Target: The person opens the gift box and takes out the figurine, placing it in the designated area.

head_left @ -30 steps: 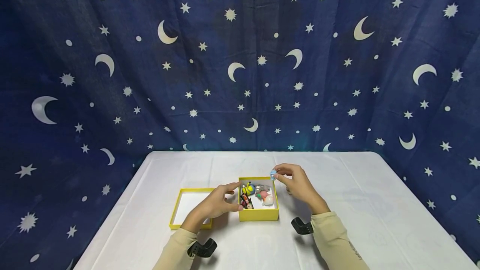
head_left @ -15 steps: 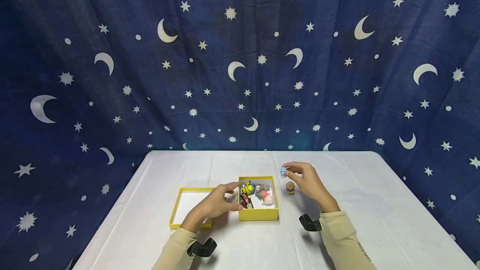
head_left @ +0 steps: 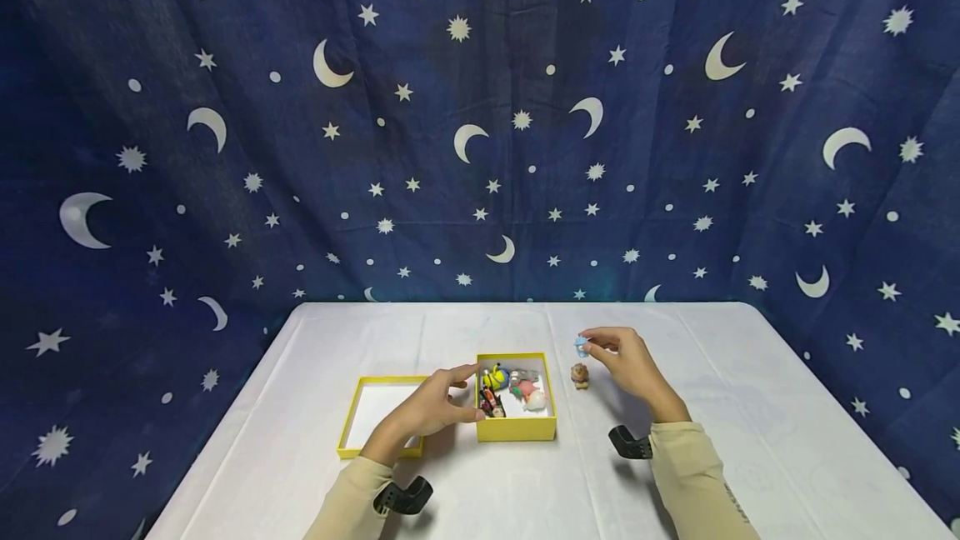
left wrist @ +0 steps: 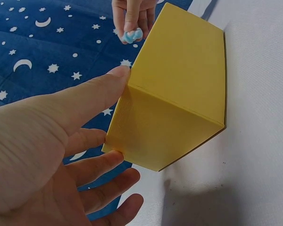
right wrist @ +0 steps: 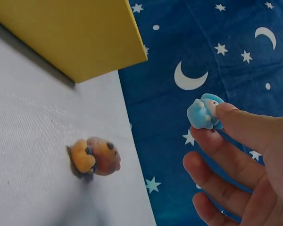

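Observation:
My right hand (head_left: 626,367) pinches a small light-blue toy figurine (right wrist: 205,111) between thumb and fingertips, raised above the table. Below it a small brown, lion-like figurine (head_left: 580,377) sits upright on the white cloth. To the left is a yellow box (head_left: 517,430) with its top off. Inside lie several toy figures, among them a yellow-and-blue one (head_left: 495,377), a grey one (head_left: 523,376) and a black-and-red one (head_left: 492,402). My left hand (head_left: 429,408) touches the box's left side, thumb at the near corner and extended fingers along the rim.
A yellow-rimmed white box lid (head_left: 345,432) lies inside up at the left, partly hidden by my left hand and forearm. The white-covered table (head_left: 300,407) ends at a dark-blue curtain (head_left: 420,215) printed with moons and stars. Black cameras are strapped on both wrists.
My right hand has moved right with the blue figurine, from over the box's far right corner to above the table. The brown figurine has come into view. My left hand has stayed put.

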A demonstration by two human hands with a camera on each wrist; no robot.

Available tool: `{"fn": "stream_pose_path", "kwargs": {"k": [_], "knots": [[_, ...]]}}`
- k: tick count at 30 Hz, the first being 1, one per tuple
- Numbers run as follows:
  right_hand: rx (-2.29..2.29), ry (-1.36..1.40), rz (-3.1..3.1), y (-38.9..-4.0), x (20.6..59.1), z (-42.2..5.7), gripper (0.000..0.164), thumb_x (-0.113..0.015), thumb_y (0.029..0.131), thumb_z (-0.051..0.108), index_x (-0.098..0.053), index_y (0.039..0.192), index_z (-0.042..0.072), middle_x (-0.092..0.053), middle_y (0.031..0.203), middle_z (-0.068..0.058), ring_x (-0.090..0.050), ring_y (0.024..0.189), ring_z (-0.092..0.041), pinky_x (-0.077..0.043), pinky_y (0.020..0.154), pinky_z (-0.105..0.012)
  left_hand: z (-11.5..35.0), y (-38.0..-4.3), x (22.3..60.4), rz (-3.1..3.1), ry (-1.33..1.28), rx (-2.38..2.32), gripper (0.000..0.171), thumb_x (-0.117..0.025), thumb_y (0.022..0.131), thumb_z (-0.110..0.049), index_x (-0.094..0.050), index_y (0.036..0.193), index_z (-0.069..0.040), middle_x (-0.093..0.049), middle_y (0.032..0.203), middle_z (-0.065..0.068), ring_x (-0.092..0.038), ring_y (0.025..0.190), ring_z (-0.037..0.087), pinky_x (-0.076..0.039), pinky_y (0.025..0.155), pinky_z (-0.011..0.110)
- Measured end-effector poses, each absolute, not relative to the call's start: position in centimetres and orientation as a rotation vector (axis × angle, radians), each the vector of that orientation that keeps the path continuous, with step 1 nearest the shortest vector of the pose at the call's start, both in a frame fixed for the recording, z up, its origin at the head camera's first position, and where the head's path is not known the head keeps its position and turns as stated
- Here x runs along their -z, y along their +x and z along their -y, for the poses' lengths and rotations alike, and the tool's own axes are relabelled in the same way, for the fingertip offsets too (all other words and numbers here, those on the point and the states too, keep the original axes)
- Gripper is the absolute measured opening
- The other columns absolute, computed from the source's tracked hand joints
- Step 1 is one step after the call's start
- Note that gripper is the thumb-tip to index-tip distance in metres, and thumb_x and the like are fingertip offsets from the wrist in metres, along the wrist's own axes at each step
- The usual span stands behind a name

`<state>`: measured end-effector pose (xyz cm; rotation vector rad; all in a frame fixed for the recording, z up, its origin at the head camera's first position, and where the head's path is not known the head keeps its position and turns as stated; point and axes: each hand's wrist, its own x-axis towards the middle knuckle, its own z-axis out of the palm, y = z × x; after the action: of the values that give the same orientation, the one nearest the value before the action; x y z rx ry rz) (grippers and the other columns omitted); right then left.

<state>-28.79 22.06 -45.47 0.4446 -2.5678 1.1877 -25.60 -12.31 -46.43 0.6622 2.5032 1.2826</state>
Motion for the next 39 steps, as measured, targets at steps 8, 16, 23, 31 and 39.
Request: {"fn": "stream_pose_path", "kwargs": {"k": [8,16,23,31,39], "knots": [[-1.183,0.429,2.595,-28.9,46.0,-22.8,0.021,-0.071,0.093,0.008,-0.075,0.111,-0.002,-0.078,0.097,-0.013,-0.071,0.092,-0.02,-0.056,0.086,-0.042,12.3,-25.6,46.4,-2.494,0.657,-1.283,0.074,-0.078,0.089,-0.019,-0.043,0.154,-0.008,-0.041,0.161,0.014,-0.045,0.141,0.043,-0.044,0.111,0.058],[-1.188,0.394,2.621,-28.7,46.1,-23.3,0.022,-0.069,0.095,0.01,-0.074,0.113,-0.002,-0.078,0.098,-0.014,-0.072,0.091,-0.025,-0.055,0.083,-0.041,12.4,-25.7,46.7,-2.483,0.686,-1.307,0.074,-0.078,0.089,-0.016,-0.043,0.153,-0.004,-0.041,0.16,0.018,-0.045,0.14,0.046,-0.044,0.11,0.059],[-1.192,0.332,2.625,-28.7,46.2,-23.7,0.024,-0.069,0.096,0.012,-0.073,0.115,-0.002,-0.078,0.098,-0.015,-0.072,0.091,-0.027,-0.055,0.084,-0.045,12.3,-25.7,46.7,-2.475,0.695,-1.322,0.075,-0.079,0.088,-0.015,-0.043,0.153,-0.003,-0.042,0.159,0.018,-0.045,0.139,0.047,-0.043,0.11,0.059],[-1.2,0.278,2.628,-29.0,46.7,-24.4,0.024,-0.069,0.095,0.01,-0.073,0.114,-0.004,-0.078,0.098,-0.017,-0.072,0.089,-0.025,-0.054,0.077,-0.032,12.3,-25.7,46.6,-2.478,0.687,-1.323,0.075,-0.079,0.088,-0.015,-0.043,0.153,-0.003,-0.041,0.16,0.018,-0.045,0.14,0.046,-0.044,0.11,0.059],[-1.211,0.249,2.669,-29.3,47.7,-24.9,0.022,-0.068,0.095,0.008,-0.074,0.113,-0.003,-0.076,0.106,-0.021,-0.072,0.089,-0.024,-0.055,0.077,-0.028,12.3,-25.6,46.5,-2.488,0.677,-1.313,0.075,-0.079,0.088,-0.016,-0.043,0.153,-0.005,-0.041,0.16,0.017,-0.046,0.14,0.045,-0.045,0.109,0.058]]}}
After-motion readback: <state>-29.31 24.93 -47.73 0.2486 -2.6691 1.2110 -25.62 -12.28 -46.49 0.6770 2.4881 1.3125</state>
